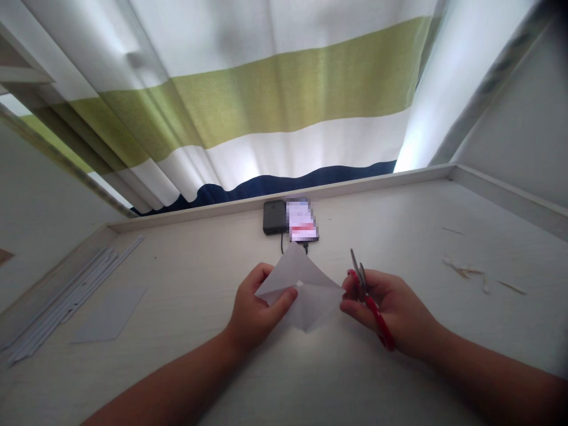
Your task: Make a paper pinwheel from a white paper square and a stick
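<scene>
A square of white paper (306, 310) with crease lines and a small light spot, perhaps a hole, near its middle is held up over the table. My left hand (257, 307) grips its left side, thumb on top and fingers underneath. In my right hand (394, 307) is a pair of red-handled scissors (375, 313), blades pointing up and away and slightly parted. The right fingertips are at the paper's right corner; whether they pinch it I cannot tell.
A black power bank (274, 218) and a lit phone (302, 220) with cables lie by the back ledge. At left are stacked white paper strips (84, 296) and a loose paper sheet (110, 313). Cotton swabs (465, 269) and thin sticks lie at right. A striped curtain (284, 89) hangs behind.
</scene>
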{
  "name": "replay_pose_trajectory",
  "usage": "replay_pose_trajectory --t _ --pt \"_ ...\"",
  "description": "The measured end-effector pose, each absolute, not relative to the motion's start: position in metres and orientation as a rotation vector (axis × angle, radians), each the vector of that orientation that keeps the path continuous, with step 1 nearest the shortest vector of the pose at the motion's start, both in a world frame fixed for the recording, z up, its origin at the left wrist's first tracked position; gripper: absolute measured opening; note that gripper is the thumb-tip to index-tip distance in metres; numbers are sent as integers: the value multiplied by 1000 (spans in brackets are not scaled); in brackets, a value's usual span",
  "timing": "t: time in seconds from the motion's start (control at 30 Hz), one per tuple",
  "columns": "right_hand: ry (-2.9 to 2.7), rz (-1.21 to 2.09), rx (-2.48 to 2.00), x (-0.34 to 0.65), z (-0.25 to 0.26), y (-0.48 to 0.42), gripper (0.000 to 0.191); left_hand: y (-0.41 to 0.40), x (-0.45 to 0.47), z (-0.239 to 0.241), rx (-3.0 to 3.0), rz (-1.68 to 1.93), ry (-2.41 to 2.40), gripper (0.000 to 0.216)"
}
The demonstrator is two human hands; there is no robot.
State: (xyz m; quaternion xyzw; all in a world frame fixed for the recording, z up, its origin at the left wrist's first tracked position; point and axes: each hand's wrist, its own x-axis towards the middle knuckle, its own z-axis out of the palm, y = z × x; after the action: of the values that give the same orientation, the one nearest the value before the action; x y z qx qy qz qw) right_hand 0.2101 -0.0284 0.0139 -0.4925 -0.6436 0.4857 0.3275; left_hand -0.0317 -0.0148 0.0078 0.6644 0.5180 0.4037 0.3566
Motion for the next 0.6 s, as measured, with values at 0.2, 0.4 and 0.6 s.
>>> replay_pose_trajectory --t 0.2,0.4,0.6 --pt "-1646 1243 -1312 210 16 -26 15 -16 -31 5 1522 923 1153 26" --pt "-1580 1414 -1173 211 17 -28 15 -15 -33 0 1327 793 918 30" --pt "-1520 1470 -1161 216 14 -25 16 -15 -35 1 1290 633 854 28"
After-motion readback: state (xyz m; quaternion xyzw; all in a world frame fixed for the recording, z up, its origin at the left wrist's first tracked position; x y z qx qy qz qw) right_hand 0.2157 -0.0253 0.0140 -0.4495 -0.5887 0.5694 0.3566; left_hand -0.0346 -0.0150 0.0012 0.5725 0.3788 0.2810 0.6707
